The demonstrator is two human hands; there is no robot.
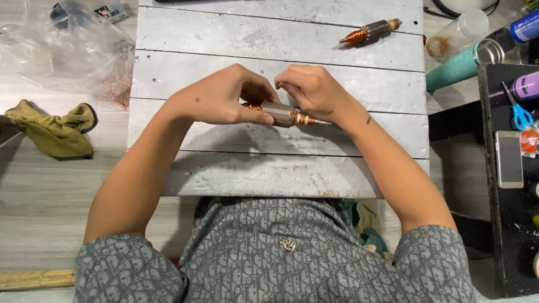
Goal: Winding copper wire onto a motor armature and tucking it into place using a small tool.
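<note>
Left hand [224, 98] grip pinching cylindrical copper-wound armature [283, 115]; right hand [314, 90] fingertips pinching same armature. Beneath: scuffed grey plank bench [269, 33].

A second motor armature [370, 31] with copper windings lies at the far right of the grey plank worktop [224, 174]. Just right of the worktop there is a clear plastic bottle [457, 33] and a teal cylinder [463, 64] lying on its side. On the black surface [508, 235] at the right edge lie blue-handled scissors [519, 112], a purple tube [528, 85] and a phone [509, 159]. At the far left a crumpled clear plastic bag [62, 47] rests on the floor, with copper wire scraps [119, 90] just beside it. Nearer, an olive green cloth [56, 130] lies on the floor at the left.
</note>
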